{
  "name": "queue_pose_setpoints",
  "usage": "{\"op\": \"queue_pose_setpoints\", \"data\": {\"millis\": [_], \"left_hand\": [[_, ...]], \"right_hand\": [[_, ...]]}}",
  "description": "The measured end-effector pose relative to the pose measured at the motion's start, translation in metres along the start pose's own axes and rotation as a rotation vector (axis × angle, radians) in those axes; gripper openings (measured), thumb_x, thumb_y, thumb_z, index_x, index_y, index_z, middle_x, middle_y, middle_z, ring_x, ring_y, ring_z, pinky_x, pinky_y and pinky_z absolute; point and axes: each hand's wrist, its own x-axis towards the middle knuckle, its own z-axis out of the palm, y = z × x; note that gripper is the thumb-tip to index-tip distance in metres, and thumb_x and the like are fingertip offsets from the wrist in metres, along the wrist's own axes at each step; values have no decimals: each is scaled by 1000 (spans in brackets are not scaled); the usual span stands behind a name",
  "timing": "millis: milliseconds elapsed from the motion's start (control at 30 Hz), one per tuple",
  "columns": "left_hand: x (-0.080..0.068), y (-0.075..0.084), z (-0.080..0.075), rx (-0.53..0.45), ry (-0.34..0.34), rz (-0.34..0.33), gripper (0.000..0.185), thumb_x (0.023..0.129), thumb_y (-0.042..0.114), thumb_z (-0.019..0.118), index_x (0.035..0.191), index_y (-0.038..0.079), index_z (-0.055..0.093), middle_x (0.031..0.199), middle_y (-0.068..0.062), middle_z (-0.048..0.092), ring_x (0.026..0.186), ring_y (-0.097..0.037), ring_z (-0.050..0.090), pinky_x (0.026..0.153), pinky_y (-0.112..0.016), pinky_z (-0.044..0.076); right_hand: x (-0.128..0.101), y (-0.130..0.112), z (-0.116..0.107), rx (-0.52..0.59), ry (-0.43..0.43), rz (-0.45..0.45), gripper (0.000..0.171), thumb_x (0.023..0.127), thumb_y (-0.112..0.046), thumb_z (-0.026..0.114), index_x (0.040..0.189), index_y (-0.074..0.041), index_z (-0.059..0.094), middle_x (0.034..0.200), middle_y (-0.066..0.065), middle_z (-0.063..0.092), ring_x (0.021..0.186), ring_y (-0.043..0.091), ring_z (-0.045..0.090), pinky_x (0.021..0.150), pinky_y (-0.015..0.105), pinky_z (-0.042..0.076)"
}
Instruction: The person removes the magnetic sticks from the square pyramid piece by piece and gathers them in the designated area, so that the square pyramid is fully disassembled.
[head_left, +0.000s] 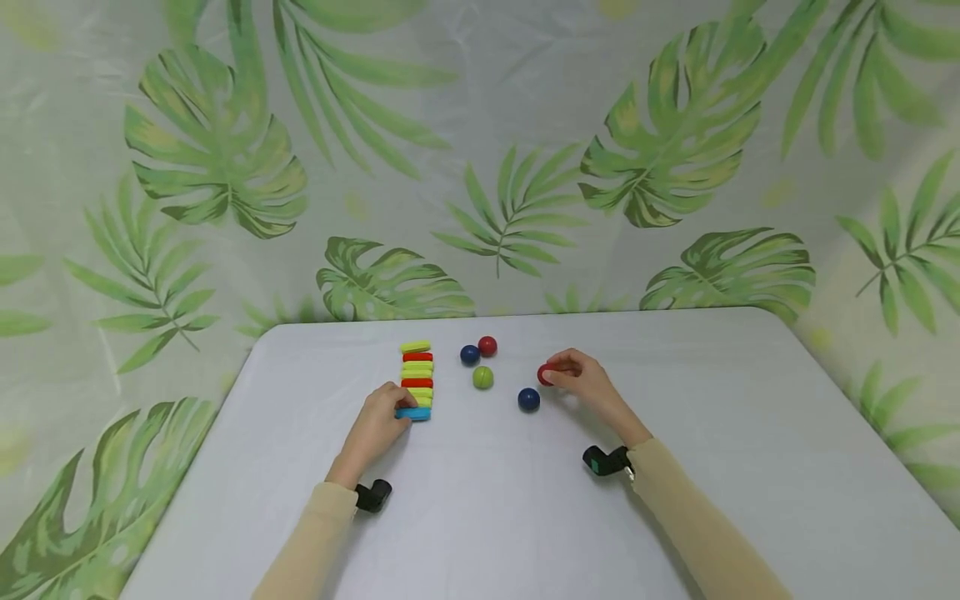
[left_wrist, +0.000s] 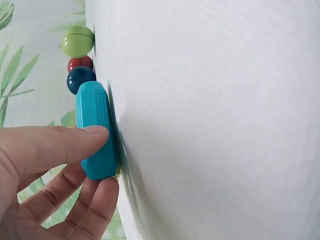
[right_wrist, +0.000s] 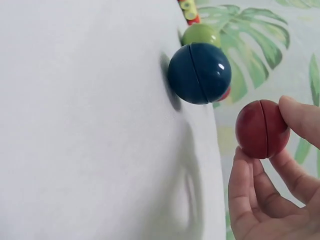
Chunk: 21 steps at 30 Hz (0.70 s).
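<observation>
My left hand (head_left: 378, 425) pinches a bright blue ridged block (left_wrist: 95, 120) between thumb and fingers, at the near end of a column of yellow and red blocks (head_left: 417, 367). In the left wrist view the thumb lies across the blue block's face. My right hand (head_left: 588, 387) holds a glossy red ball (right_wrist: 262, 129) with a seam round it, gripped by thumb and fingertips. Just left of and nearer than it, a dark blue ball (head_left: 528, 400) sits on the table. In the right wrist view the red ball shows beside the table surface, apart from that blue ball.
Between the hands, farther back on the white table (head_left: 480, 517), are a green ball (head_left: 483, 377), another dark blue ball (head_left: 470, 355) and another red ball (head_left: 487, 346). The blue and red ones stand close together. Behind the table hangs a leaf-patterned cloth (head_left: 510, 100).
</observation>
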Motion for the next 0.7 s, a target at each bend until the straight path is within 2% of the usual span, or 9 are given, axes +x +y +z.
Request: {"op": "queue_pose_setpoints", "data": {"millis": [300,567,700], "left_hand": [[1,1,0,-21,-11,-12,17,78,-10,70,89,3,67,88,-5,57,84,-23,55,79,-38,48],[-3,2,-2,-42,-21,-22,17,79,-7,71,91,5,67,91,-3,58,86,-22,55,82,-38,48],[-3,1,-5,-53,-19,-18,17,79,-3,72,93,7,68,94,-2,59,90,-23,56,82,-39,48]], "right_hand": [[33,-7,21,-96,-56,-2,33,90,-20,69,112,2,59,108,17,64,94,27,59,75,32,50],[41,-5,31,-144,-94,43,33,89,-20,70,113,0,59,110,15,63,99,28,57,83,38,48],[40,-3,31,-153,-95,37,34,89,-21,69,114,-1,59,111,15,63,102,29,57,87,41,47]]}}
